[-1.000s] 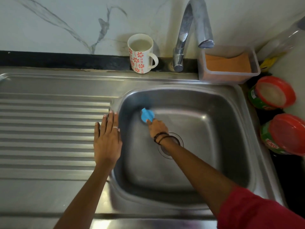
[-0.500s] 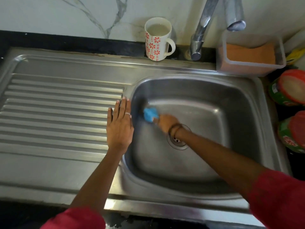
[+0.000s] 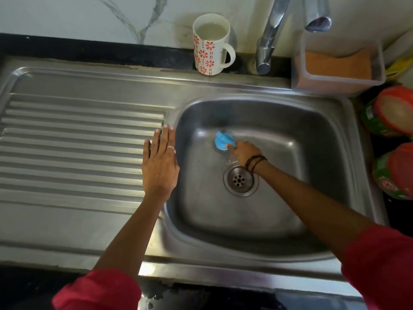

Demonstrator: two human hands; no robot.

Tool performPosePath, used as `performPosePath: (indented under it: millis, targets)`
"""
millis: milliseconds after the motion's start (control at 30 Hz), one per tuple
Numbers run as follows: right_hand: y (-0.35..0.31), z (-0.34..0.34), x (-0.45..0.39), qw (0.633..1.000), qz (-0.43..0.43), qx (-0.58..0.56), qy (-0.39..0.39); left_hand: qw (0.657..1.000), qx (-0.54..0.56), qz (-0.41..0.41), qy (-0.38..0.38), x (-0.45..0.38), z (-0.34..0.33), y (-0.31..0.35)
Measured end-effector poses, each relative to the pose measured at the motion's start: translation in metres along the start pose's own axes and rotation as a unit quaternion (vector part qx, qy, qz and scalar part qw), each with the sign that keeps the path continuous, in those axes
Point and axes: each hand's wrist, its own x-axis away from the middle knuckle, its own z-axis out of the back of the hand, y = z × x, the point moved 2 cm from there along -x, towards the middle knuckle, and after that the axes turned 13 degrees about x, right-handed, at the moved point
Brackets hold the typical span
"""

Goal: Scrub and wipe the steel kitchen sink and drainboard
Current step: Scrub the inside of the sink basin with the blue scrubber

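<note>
Sleeves first: 2 red ones at the bottom edge, 1 per arm. Left hand (image 3: 159, 163) lies flat, fingers spread a little, palm down on the right end of the drainboard (image 3: 73, 153), just beside the basin rim; holding nothing, likely bracing. Right hand (image 3: 243, 153) reaches down into the sink (image 3: 290, 198), fingers closed on a small blue scrubber (image 3: 222, 140) pressed against the basin floor near the back-left, just behind the drain (image 3: 240, 180). 2 dark bands on that wrist, 1 ring on the left hand.

Handling, judged: scrubber looks light and soft, creases under the fingers, so grip it at the near edge with fingertips on top and push flat. Steel is rigid and fixed, probably slick if wet; curved corners need the pad folded in. Drainboard ridges will want strokes along the grooves.

Further back: 1 white mug (image 3: 211, 44) with red flowers, some pale liquid inside, standing on the dark ledge. 1 tap (image 3: 270, 39) beside it. 1 clear tub (image 3: 337, 68) with an orange sponge inside. 2 red-lidded jars (image 3: 393, 113) at far right.
</note>
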Motion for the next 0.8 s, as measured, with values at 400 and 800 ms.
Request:
performPosePath:
  millis: [400,800]
  targets:
    - [0.015,-0.021,0.042,0.997,0.042,0.061,-0.037,1.000,0.005,-0.007,0.000,-0.001,0.000,0.000]
    - [0.019,-0.030,0.049,0.998,0.048,0.010,-0.051,1.000,0.002,-0.005,0.006,-0.001,0.000,0.000]
